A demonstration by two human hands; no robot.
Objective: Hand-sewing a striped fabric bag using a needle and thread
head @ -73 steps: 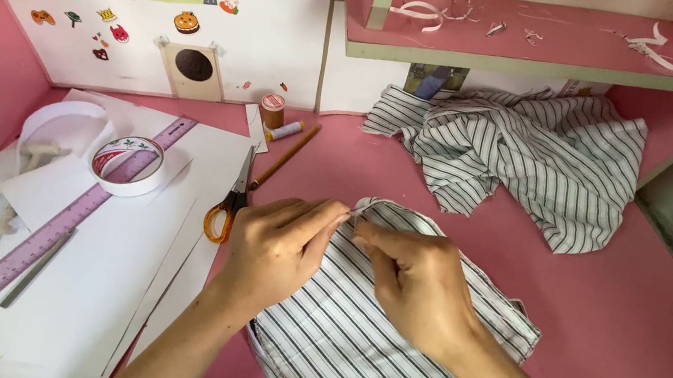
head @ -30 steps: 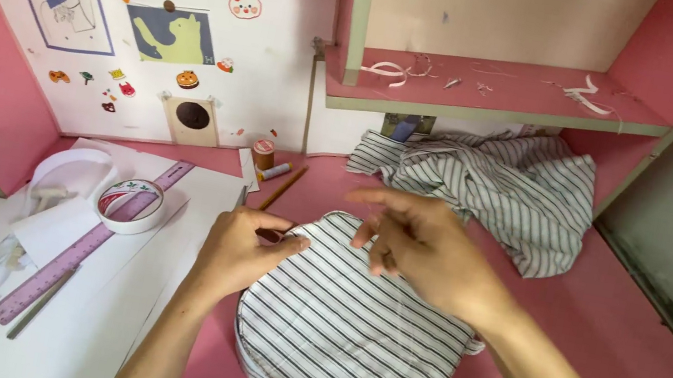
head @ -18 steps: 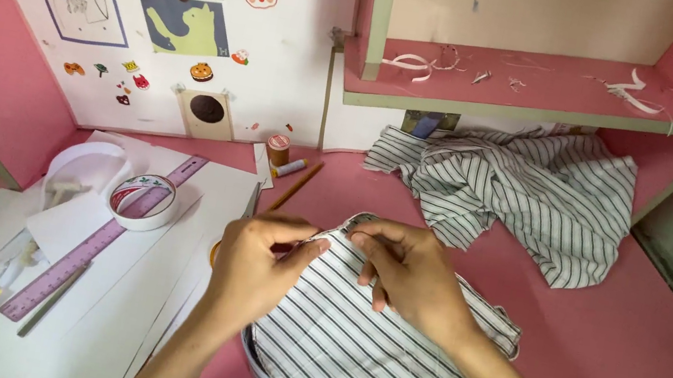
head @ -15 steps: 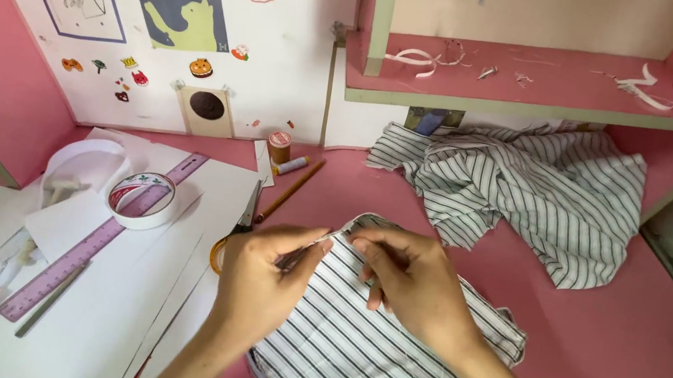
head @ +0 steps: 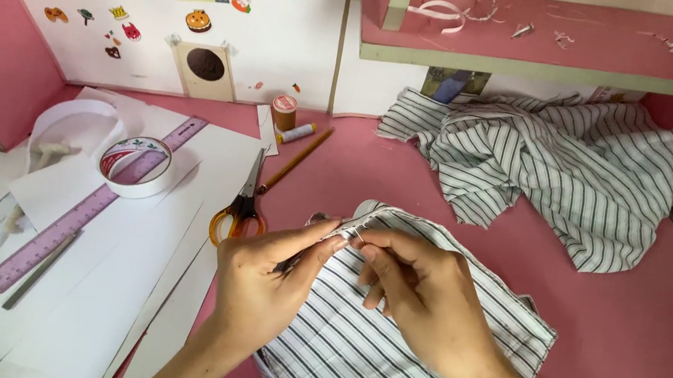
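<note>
A flat piece of white cotton fabric with thin dark stripes (head: 408, 359) lies on the pink tabletop (head: 647, 364), its folded upper edge raised slightly between both hands. The left hand (head: 260, 282) pinches that edge between thumb and fingertips, fingers pressed together. The right hand (head: 428, 297) meets it from the other side, thumb and forefinger closed on the same fold — whether a needle or pin sits between the fingertips is too small to tell.

The cloth looks light, thin and limp. It would likely crease and slide under any pull, so a hold close to the folded edge, as both hands have it, seems the surest way to keep the fold from opening; gripping farther into the panel would only bunch it.

Just left of the striped piece lie orange-handled steel scissors (head: 240, 204), and beyond them a brown wooden pencil (head: 297, 160). Farther left of the piece, on white paper sheets (head: 107, 287), rest a roll of white tape (head: 136, 166) and a purple plastic ruler (head: 79, 213). Above and right of the piece sits a crumpled heap of the same striped fabric (head: 561, 169), well apart from the hands. A brown thread spool (head: 283, 111) stands by the wall beyond the scissors.
</note>
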